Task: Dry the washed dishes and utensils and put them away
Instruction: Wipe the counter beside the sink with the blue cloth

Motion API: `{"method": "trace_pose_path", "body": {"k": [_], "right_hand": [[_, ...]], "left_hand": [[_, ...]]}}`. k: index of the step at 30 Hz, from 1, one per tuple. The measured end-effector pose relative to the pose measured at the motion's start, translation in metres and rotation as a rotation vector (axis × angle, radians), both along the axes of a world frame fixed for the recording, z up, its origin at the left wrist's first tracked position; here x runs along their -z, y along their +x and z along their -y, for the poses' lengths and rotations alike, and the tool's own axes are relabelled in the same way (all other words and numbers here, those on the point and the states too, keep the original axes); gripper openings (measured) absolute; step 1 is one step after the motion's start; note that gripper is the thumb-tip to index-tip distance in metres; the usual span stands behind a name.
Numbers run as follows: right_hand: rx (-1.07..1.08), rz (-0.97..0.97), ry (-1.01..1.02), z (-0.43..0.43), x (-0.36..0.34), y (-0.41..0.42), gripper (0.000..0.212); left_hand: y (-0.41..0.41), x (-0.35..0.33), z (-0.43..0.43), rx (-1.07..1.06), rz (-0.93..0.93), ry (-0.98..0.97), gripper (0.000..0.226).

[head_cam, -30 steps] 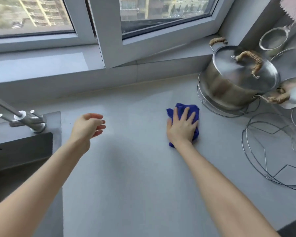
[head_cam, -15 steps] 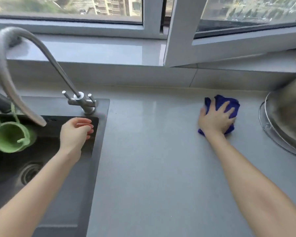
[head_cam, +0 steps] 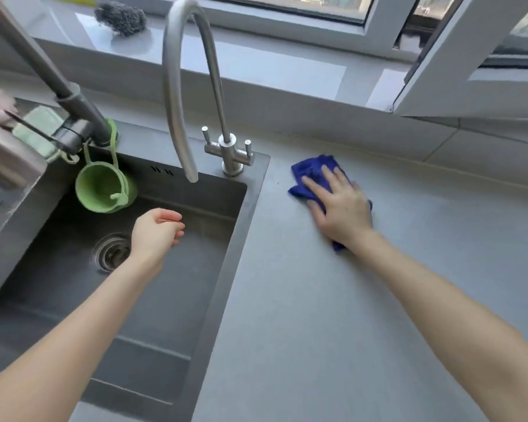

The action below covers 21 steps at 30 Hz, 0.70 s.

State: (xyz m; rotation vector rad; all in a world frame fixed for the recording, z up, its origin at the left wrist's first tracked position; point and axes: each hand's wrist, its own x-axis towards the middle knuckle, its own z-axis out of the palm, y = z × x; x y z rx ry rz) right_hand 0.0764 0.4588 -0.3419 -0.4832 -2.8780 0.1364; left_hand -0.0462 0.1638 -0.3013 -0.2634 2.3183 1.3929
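Note:
A blue cloth (head_cam: 313, 170) lies flat on the grey countertop (head_cam: 333, 315), just right of the sink. My right hand (head_cam: 340, 208) presses down on it with fingers spread, palm covering its near half. My left hand (head_cam: 156, 231) hovers over the dark sink basin (head_cam: 171, 300), fingers loosely curled and holding nothing. No dishes or utensils are visible in the sink.
A tall curved steel faucet (head_cam: 180, 86) and a dark pull-out faucet (head_cam: 70, 108) stand behind the sink. A green silicone cup (head_cam: 99, 188) hangs from the dark faucet. A steel scourer (head_cam: 121, 18) rests on the windowsill. An open window sash (head_cam: 470, 71) juts over the counter at right.
The view has swung left, so the pot and racks left the frame and the sink came into view. My right hand slid the cloth left toward the sink. My left hand now hangs over the basin.

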Motion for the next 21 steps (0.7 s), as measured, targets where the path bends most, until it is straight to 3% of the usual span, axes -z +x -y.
{"method": "trace_pose_path", "body": {"k": [3, 5, 8, 11, 13, 15, 16, 19, 21], "right_hand": [[0.193, 0.118, -0.009, -0.006, -0.007, -0.06, 0.072], [0.19, 0.115, -0.006, 0.017, -0.008, -0.084, 0.07], [-0.123, 0.001, 0.01, 0.071, -0.002, -0.064, 0.045], [-0.49, -0.036, -0.037, 0.116, 0.0, 0.009, 0.036], [-0.721, -0.013, -0.049, 0.115, 0.0, 0.05, 0.032], [-0.802, -0.032, -0.001, 0.08, 0.002, 0.049, 0.031], [-0.698, -0.061, 0.03, 0.059, 0.004, 0.036, 0.032], [-0.023, -0.052, 0.006, 0.015, -0.005, -0.016, 0.053], [0.177, 0.004, -0.045, 0.024, -0.005, -0.024, 0.057]], "left_hand": [[-0.001, 0.005, 0.007, 0.006, 0.01, 0.003, 0.022], [-0.001, 0.007, 0.009, -0.001, 0.014, 0.005, 0.023], [0.007, 0.009, 0.011, -0.02, 0.029, 0.008, 0.024], [0.017, 0.009, 0.015, -0.036, 0.044, 0.013, 0.024], [0.023, 0.007, 0.022, -0.036, 0.049, 0.007, 0.024], [0.027, 0.005, 0.028, -0.027, 0.039, 0.001, 0.024], [0.028, 0.003, 0.03, -0.021, 0.03, 0.001, 0.025], [0.034, -0.001, 0.038, -0.016, 0.004, 0.01, 0.025], [0.04, 0.0, 0.043, -0.014, 0.005, 0.007, 0.025]]}}
